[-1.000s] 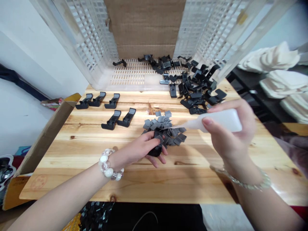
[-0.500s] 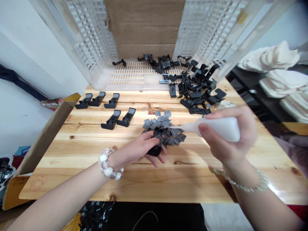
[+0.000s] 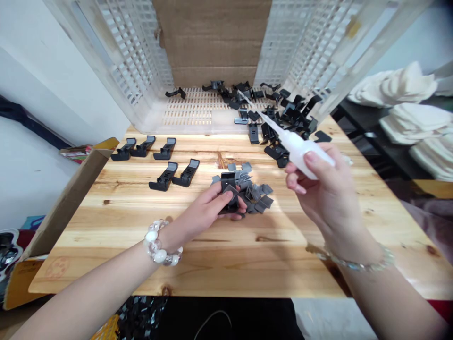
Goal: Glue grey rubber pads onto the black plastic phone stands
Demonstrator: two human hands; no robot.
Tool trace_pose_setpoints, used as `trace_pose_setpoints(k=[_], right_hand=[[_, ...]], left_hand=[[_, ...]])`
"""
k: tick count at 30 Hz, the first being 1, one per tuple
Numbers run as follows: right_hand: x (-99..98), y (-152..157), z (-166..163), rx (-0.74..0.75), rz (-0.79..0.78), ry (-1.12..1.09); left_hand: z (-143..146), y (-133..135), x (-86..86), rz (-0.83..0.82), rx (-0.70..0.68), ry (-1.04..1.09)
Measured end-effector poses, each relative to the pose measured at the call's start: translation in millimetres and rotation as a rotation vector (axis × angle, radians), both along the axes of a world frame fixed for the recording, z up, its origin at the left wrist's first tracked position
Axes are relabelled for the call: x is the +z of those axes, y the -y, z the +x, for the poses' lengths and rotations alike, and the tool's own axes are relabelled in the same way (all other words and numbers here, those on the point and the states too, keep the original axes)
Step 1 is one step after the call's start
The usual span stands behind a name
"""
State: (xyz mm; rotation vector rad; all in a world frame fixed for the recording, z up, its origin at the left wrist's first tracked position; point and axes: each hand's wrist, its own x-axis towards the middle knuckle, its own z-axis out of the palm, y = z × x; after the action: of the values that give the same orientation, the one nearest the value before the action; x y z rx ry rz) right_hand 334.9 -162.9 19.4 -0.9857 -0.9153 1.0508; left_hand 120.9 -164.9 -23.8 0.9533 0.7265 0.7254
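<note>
My left hand (image 3: 215, 203) is closed round a black plastic clip (image 3: 228, 179), with a small grey square pad (image 3: 231, 190) pinched under the thumb. Just behind and to the right of it lies a loose pile of grey pads (image 3: 256, 193) on the wooden table (image 3: 219, 264). My right hand (image 3: 325, 189) grips a white squeeze bottle (image 3: 300, 151) whose thin nozzle points up and to the left, away from the clip. Several black clips (image 3: 164, 177) with a grey pad on one end stand in two rows to the left.
A white plastic crate (image 3: 198, 123) lies open toward me at the back, with a heap of black clips (image 3: 290, 111) spilling onto the table. Brown cardboard (image 3: 215, 38) lines its rear. A cardboard box (image 3: 67, 198) stands left; stacked white cloths (image 3: 414, 123) sit at right.
My right hand has tipped the bottle so its nozzle swung up and away from the pads. My left hand has turned the clip more upright, and its far end now shows.
</note>
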Motion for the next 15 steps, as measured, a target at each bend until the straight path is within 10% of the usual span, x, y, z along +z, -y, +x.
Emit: trace_pose_setpoints(k=[15], right_hand=[[-27.5,10,-24,0.436,-0.274,-0.2]], left_hand=[[1,-4,-3.2,0.148,0.051,-0.075]])
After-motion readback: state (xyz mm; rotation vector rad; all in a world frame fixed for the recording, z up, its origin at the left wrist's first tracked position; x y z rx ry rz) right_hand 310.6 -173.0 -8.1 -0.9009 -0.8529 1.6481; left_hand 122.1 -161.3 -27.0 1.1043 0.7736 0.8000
